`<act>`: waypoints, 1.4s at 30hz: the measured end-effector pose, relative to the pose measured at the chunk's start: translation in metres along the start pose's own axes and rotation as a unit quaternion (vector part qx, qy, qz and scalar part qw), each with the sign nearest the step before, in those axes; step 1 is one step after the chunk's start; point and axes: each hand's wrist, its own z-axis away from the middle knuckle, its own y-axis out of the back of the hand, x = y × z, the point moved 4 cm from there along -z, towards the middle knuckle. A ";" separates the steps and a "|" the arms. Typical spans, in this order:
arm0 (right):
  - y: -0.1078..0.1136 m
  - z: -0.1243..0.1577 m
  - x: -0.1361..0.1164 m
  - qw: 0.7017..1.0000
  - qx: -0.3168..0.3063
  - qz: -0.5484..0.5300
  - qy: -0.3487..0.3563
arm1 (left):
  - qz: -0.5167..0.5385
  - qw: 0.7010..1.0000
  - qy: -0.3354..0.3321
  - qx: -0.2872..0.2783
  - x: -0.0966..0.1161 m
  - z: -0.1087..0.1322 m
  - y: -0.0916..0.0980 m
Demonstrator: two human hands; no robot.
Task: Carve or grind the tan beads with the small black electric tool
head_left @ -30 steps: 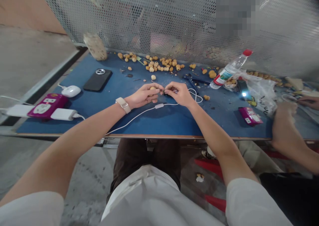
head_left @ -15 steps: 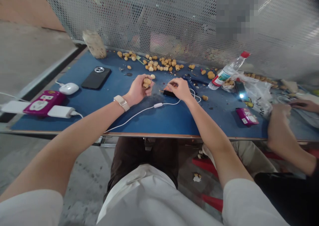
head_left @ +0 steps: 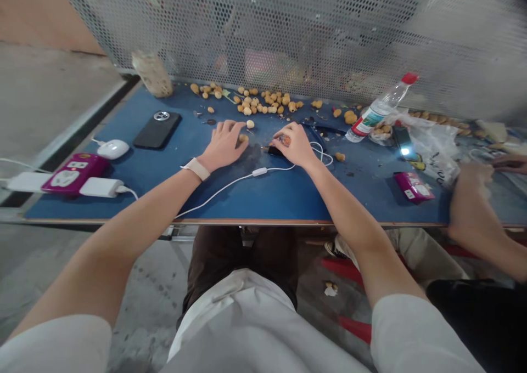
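My left hand (head_left: 224, 144), palm down over the blue table, has its fingers bent round a small tan gourd (head_left: 242, 139), partly hidden between thumb and fingers. A pale round piece (head_left: 250, 124) lies just beyond the fingertips. My right hand (head_left: 295, 142) is closed on a small dark tool (head_left: 275, 150) with an orange patterned part and a thin tip pointing left. A white cable (head_left: 239, 180) with an inline switch runs from beside this hand to the table's front edge. Dark smudges mark the tabletop between my hands.
Many small gourds (head_left: 263, 101) lie along a perforated metal screen (head_left: 230, 44). A black phone (head_left: 157, 130), white mouse-like object (head_left: 112, 149) and purple power strip (head_left: 74, 173) are left. Right are a bottle (head_left: 381, 109), a purple box (head_left: 414, 186), a plastic bag and another person's arm (head_left: 473, 214).
My left hand has turned palm down and lowered to the tabletop with the gourd, which was held up before. My right hand keeps its hold on the tool. The view has shifted slightly.
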 end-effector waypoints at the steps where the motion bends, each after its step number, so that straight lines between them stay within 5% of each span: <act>1: -0.001 0.000 0.000 1.000 0.001 -0.001 0.000 | -0.017 1.000 0.007 0.004 -0.002 -0.001 0.010; 5: -0.004 0.000 -0.005 1.000 0.000 -0.006 0.003 | -0.100 0.988 0.112 0.030 -0.030 -0.005 0.064; 8: -0.006 -0.001 -0.009 1.000 -0.003 -0.013 0.009 | -0.240 0.945 0.220 0.010 -0.070 0.003 0.104; 12: -0.010 -0.002 -0.013 1.000 -0.005 -0.023 0.015 | -0.257 0.899 0.352 -0.030 -0.124 0.022 0.134; 15: -0.013 -0.003 -0.012 0.999 -0.012 -0.026 0.019 | -0.281 0.897 0.337 -0.051 -0.139 0.025 0.143; 19: -0.011 -0.002 -0.013 0.999 -0.015 -0.026 0.020 | -0.253 0.914 0.318 -0.015 -0.133 0.022 0.154; 22: -0.008 -0.001 -0.015 1.000 -0.015 -0.019 0.006 | -0.072 0.930 0.354 0.069 -0.122 0.020 0.155; 24: -0.005 0.000 -0.017 1.000 -0.017 -0.015 -0.002 | 0.157 0.910 0.362 0.126 -0.113 0.017 0.147; 27: -0.004 0.001 -0.020 1.000 -0.017 -0.011 -0.005 | 0.398 0.867 0.288 0.086 -0.090 0.009 0.127; 35: -0.008 0.000 -0.016 1.000 -0.011 -0.007 -0.001 | 0.607 0.770 0.151 0.126 -0.056 0.014 0.110; 42: -0.009 0.001 -0.018 1.000 -0.016 -0.020 0.006 | 0.628 0.752 0.138 0.142 -0.057 0.022 0.099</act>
